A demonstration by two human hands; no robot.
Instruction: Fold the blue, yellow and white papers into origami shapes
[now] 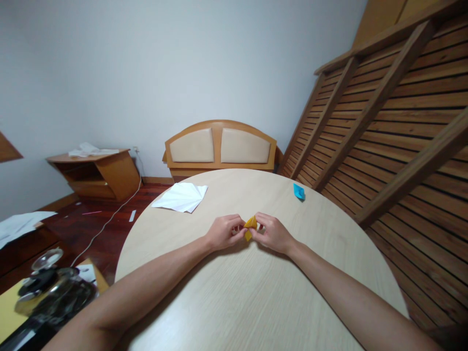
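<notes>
At far left, a glass jug [51,287] sits on a yellow surface below the table's edge, out of my reach. Farther back, a low wooden cabinet [98,175] against the wall carries loose papers. On the round, pale wooden table [256,302], a creased white sheet [182,197] lies flat at the far left rim, well apart from my hands. My left hand [224,232] pinches the near-left corner of a small folded piece of orange paper [250,225], fingers closed on it, wrist resting on the tabletop, probably to steady the fold. The paper sits between both hands, just above the table near its middle. My right hand [272,233] grips the opposite side, thumb and fingertips closed on it, so the piece is held taut from both ends. Farther right, a small blue folded paper [299,191] rests alone near the far rim, beside the slatted wooden frame [395,126].
</notes>
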